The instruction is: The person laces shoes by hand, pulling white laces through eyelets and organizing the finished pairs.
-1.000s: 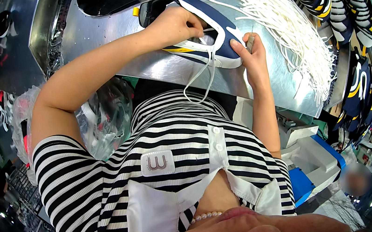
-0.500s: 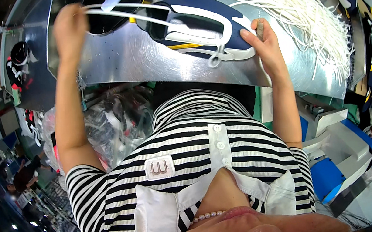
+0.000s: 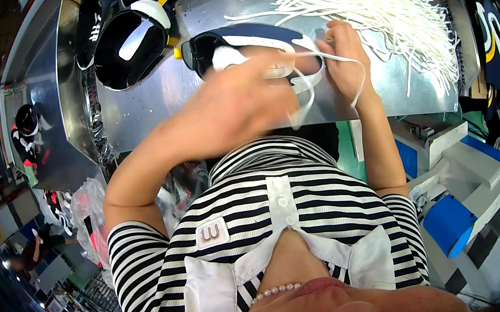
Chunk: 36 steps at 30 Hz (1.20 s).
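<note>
A navy and white shoe upper (image 3: 252,31) with white trim lies on the metal table, partly covered by my left hand. My left hand (image 3: 248,96) reaches across in front of it, smeared by motion, so its fingers do not read clearly. A white shoelace (image 3: 344,58) stretches from its fingertips to my right hand and curls down over the wrist. My right hand (image 3: 348,64) is closed beside the upper's right end, pinching a small grey-brown stick-like piece (image 3: 329,40). White lace ends (image 3: 304,108) dangle below my left fingers, blurred.
A big bundle of loose white laces (image 3: 371,20) covers the table's right side. Dark shoe uppers (image 3: 129,52) stand at the back left. The metal table (image 3: 137,111) has its near edge before me. More navy, yellow and white uppers (image 3: 490,36) hang at far right, above a blue-and-white machine (image 3: 454,217).
My left hand has swept from far left, where it held laces stretched out, rightward to the shoe upper's front. My right hand stays near the upper's right end, its fingers more curled.
</note>
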Motion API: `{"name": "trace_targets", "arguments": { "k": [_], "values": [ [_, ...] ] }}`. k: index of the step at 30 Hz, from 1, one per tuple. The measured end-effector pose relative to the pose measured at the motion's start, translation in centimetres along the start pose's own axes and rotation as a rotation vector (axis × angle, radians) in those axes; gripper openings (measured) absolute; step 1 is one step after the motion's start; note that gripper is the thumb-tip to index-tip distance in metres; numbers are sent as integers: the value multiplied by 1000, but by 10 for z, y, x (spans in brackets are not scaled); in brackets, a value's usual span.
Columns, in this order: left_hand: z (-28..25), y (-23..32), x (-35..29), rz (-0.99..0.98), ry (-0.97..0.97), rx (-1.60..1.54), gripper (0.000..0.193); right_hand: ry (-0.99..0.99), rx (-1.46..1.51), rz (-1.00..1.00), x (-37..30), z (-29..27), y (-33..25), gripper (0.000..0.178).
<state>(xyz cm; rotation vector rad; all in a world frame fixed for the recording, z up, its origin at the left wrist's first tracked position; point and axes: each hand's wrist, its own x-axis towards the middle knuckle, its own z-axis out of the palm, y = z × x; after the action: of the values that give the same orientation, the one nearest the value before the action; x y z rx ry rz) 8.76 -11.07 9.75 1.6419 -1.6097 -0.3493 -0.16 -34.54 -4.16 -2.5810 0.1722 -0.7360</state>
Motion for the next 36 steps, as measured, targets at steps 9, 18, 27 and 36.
{"name": "trace_targets", "arguments": {
  "k": [9,18,27,36],
  "values": [
    [35,-52,7,-277,293,300,16,-234,1005,401,0,-3,-58,14],
    [24,-66,-45,-1130,114,-321,46,-281,1323,795,2,24,-66,33],
    [51,-76,-26,-1293,245,-583,43,-306,830,756,5,33,-73,37],
    [73,-58,-36,-1003,555,-488,20,-350,869,487,-4,1,-81,32]
  ]
}}
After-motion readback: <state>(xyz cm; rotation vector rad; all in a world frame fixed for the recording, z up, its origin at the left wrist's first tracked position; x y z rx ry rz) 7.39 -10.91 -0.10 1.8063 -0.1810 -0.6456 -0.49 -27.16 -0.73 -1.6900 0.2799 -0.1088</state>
